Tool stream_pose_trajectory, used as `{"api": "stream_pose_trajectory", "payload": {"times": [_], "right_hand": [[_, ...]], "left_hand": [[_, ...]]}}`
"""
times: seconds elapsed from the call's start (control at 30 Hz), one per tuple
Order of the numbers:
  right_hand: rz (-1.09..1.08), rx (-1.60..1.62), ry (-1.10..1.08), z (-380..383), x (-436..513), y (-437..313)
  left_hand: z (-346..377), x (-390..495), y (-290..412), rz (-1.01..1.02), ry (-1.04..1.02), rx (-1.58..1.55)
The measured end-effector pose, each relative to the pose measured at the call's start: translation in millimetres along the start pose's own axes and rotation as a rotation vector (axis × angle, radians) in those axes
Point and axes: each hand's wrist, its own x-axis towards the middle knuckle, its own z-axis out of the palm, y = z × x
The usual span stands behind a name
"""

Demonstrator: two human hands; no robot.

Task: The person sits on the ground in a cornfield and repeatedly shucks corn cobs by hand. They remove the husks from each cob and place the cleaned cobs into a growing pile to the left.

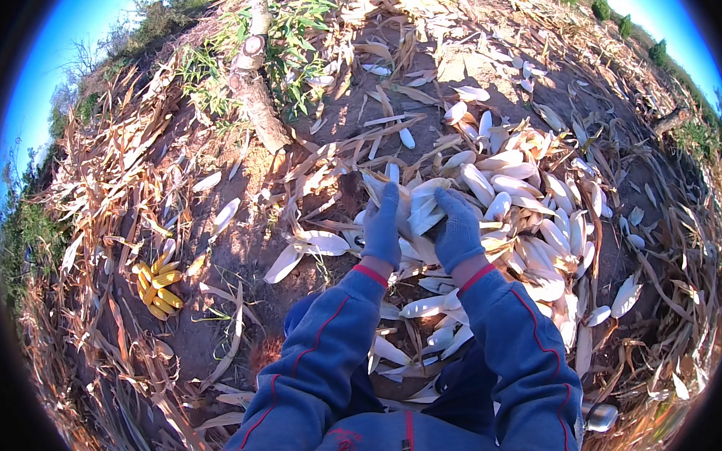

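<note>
My left hand [383, 229] and my right hand [459, 231] both wear grey-blue knit gloves. Between them they grip a corn ear in pale dry husk [421, 207], the left on one side and the right on the other. The husk leaves stand partly loose at the top; no kernels show. Just right of my right hand lies a heap of ears in husk [520, 184]. Loose pale husks [433, 307] cover the ground below my hands and between my legs.
Bare yellow corn ears [160, 289] lie in a small pile at the left. A tree trunk [259, 100] rises beyond my left hand, beside green leafy shoots [297, 35]. Dry corn stalks [116, 148] line the left. A shiny metal object [600, 417] lies at lower right.
</note>
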Motion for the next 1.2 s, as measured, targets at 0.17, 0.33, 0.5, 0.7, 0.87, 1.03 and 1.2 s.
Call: {"api": "stream_pose_trajectory", "payload": {"times": [0.17,0.33,0.5,0.7,0.87,1.03,1.2], "right_hand": [[-0.717,-0.881,-0.089,-24,9,-20],[-0.248,-0.316,0.074,-47,15,-46],[-0.048,-0.545,0.067,-71,12,-40],[0.065,-0.991,0.163,-87,25,-54],[-0.264,-0.994,-0.092,-47,21,-51],[-0.343,-1.024,-0.231,-4,6,-31],[-0.393,-1.181,-0.232,5,0,-33]], "left_hand": [[-12,13,10,-0.022,0.189,-0.001],[-37,36,43,0.036,0.314,-0.139],[-48,38,61,0.081,0.407,-0.033],[-33,20,58,0.270,0.140,0.267],[-20,0,43,0.268,-0.036,0.630],[-8,-13,20,0.290,-0.160,0.648],[-8,-18,13,0.340,-0.192,0.910]]}}
